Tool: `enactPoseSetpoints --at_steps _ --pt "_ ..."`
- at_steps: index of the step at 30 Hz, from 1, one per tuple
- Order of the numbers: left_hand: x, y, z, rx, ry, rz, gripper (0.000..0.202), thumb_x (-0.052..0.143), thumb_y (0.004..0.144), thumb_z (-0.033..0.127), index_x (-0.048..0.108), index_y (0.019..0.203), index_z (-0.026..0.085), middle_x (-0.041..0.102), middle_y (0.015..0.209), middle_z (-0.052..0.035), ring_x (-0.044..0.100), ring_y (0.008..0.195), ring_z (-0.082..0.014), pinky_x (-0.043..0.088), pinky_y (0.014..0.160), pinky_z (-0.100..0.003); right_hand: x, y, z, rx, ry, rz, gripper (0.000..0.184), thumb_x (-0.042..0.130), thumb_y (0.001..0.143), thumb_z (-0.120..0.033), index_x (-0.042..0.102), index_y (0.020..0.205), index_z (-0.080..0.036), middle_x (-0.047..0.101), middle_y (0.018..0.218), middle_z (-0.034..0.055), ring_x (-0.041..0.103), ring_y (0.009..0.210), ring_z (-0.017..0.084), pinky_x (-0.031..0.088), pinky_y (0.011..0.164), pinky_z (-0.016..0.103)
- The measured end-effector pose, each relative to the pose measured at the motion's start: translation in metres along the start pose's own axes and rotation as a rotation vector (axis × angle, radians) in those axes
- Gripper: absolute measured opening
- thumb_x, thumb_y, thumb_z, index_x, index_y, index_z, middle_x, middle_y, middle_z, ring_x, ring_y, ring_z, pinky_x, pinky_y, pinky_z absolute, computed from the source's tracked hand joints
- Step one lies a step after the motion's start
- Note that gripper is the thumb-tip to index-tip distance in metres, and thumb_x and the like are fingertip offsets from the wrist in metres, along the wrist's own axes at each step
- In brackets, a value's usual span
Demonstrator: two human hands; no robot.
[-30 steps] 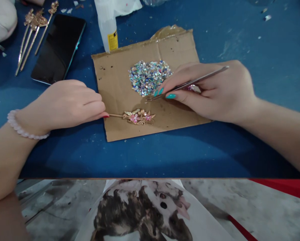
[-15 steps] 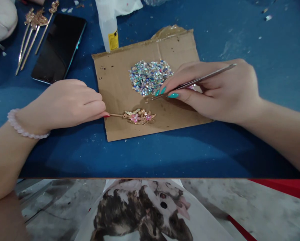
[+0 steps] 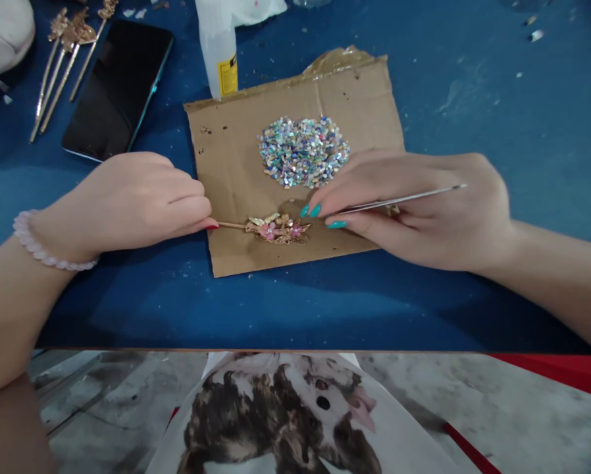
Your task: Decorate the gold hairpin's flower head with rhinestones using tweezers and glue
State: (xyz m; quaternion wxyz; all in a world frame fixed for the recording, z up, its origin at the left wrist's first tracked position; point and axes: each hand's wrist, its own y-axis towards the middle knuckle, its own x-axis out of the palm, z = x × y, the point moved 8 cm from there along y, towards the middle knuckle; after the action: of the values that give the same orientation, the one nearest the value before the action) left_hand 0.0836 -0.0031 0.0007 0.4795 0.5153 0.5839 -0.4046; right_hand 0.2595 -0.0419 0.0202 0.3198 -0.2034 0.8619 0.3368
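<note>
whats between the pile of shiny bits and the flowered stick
In the head view, a strip of cardboard separates the pile from the flowered stick, with fingertips of the right hand over the strip's right end.

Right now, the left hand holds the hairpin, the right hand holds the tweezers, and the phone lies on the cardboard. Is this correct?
No: the head view shows the phone on the table, apart from the cardboard. The left hand holds the hairpin, the right hand the tweezers.
</note>
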Motion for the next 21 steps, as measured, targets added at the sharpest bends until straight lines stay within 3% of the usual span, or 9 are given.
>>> enactPoseSetpoints --at_steps 4,8,14,21 --pt "0.002 0.000 0.000 -0.005 0.004 -0.026 0.062 0.016 0.106 0.046 0.057 0.067 0.020 0.059 0.067 -0.0010 0.047 0.058 -0.0139 0.034 0.059 -0.031 0.001 -0.001 -0.002 -0.024 -0.041 -0.004 0.013 0.060 0.093 -0.014 0.067 0.091 -0.025 0.076 0.088 -0.0004 0.073 0.083 0.017 0.058 0.073 0.033" --pt "-0.003 0.000 0.002 0.033 0.014 0.042 0.056 0.024 0.106 0.044 0.057 0.067 0.020 0.058 0.065 -0.0010 0.047 0.058 -0.0151 0.036 0.058 -0.032 0.002 -0.001 -0.004 -0.041 -0.054 -0.007 0.015 0.060 0.093 -0.013 0.067 0.091 -0.026 0.076 0.088 -0.0008 0.073 0.083 0.018 0.059 0.075 0.034" --pt "0.003 -0.001 -0.002 -0.021 -0.021 -0.033 0.062 0.017 0.106 0.047 0.058 0.068 0.020 0.058 0.067 -0.0011 0.046 0.059 -0.0141 0.034 0.060 -0.032 0.001 -0.001 -0.008 -0.101 -0.052 0.019 0.013 0.061 0.092 -0.012 0.066 0.092 -0.025 0.075 0.086 0.0005 0.072 0.080 0.017 0.060 0.075 0.032" --pt "0.006 -0.002 -0.001 -0.014 0.018 -0.022 0.066 0.011 0.107 0.046 0.056 0.068 0.019 0.054 0.068 0.0003 0.046 0.058 -0.0115 0.032 0.059 -0.030 0.001 0.001 -0.011 -0.142 -0.095 0.003 0.010 0.060 0.095 -0.012 0.064 0.093 -0.022 0.075 0.088 0.0023 0.071 0.083 0.014 0.060 0.079 0.029"
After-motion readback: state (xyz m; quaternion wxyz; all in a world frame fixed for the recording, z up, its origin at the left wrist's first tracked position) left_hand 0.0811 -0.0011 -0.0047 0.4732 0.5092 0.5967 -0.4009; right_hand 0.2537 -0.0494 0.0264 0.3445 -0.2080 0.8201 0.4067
